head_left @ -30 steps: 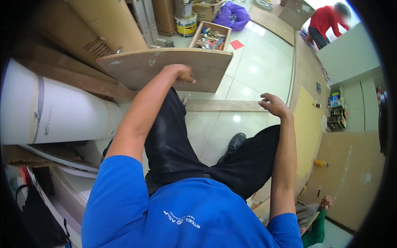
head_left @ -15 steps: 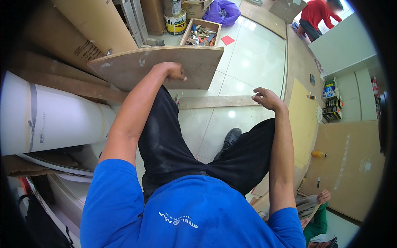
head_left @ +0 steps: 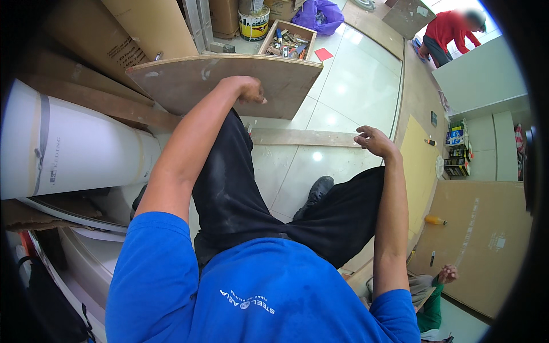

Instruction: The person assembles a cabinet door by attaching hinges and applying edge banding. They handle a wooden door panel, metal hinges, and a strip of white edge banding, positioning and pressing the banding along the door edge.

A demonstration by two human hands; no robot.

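My left hand [head_left: 250, 90] hangs over my left knee with its fingers loosely curled, and I see nothing in them. Just behind it a wooden board [head_left: 294, 86] with a curved top edge stands on its side. My right hand [head_left: 374, 141] is held out past my right knee, empty, its fingers bent and apart. A long thin wooden strip [head_left: 309, 138] lies across the floor between my legs, with its right end close to the right fingers. Whether that hand touches the strip is hard to tell.
Beyond the board are a wooden tool box [head_left: 314, 41], a paint can [head_left: 254, 26] and a purple bag [head_left: 320, 16]. A large white roll [head_left: 86, 143] lies at left. Cardboard [head_left: 469, 240] and an orange bottle [head_left: 436, 220] are at right. Someone in red [head_left: 449, 31] and someone in green [head_left: 432, 311] are nearby.
The view has shifted slightly. Both my hands stay over my knees in nearly the same pose. The hand of the person in green has turned and lifted slightly.
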